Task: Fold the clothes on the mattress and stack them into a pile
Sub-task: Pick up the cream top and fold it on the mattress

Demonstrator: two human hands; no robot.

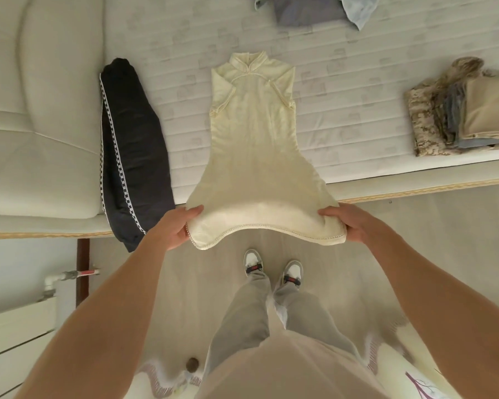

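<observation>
- A cream dress [252, 139] lies flat on the mattress [343, 82], collar toward twelve o'clock.
- The left hand [179, 226] and right hand [347, 223] grip its hem corners off the edge.
- Dark trousers [133, 145] lie at nine o'clock.
- A folded pile [458, 110] sits at three o'clock.

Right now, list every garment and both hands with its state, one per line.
Cream dress: spread flat on the mattress, collar far, hem lifted off the edge.
Left hand: grips the hem's left corner.
Right hand: grips the hem's right corner.
Dark trousers: unfolded, overhanging the mattress edge.
Folded pile: stacked at the right.
Blue-grey clothes: crumpled, unfolded, at the far edge.
</observation>
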